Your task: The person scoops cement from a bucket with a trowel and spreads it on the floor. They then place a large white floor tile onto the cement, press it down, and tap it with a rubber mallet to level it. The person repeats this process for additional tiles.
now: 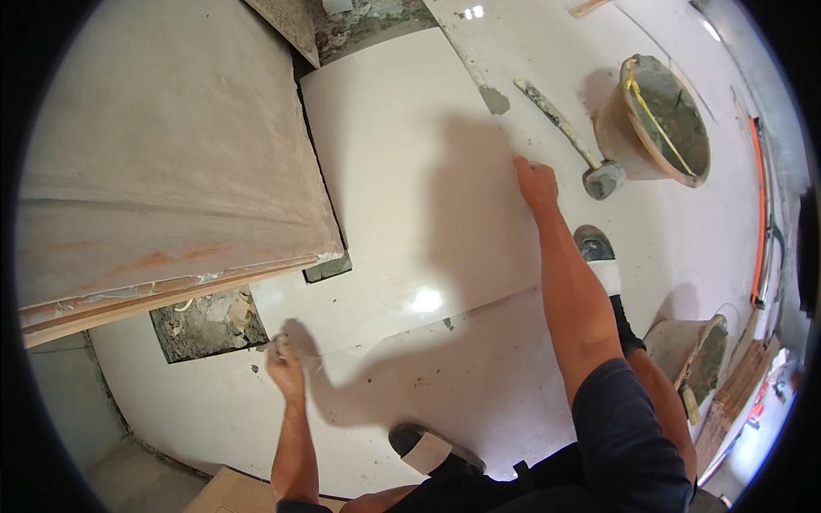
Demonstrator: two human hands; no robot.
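A large glossy white tile (385, 188) spreads in front of me, with a square notch at its left by the wall corner. My left hand (285, 369) is closed at the tile's near left corner, fingers bent at the edge. My right hand (536, 184) is closed on the tile's right edge, farther from me; its fingertips are partly hidden. Right of that hand, a mallet (604, 179) with a grey, mortar-smeared head lies on the floor tiles (376, 393). My shadow falls across the tile.
A rough plaster wall corner (180, 145) borders the left side. Bare mortar shows in a floor opening (209, 325). A mortar bucket (611, 128) stands at the far right, and another bucket (671, 346) nearer. An orange-edged long bar (758, 214) lies along the right side.
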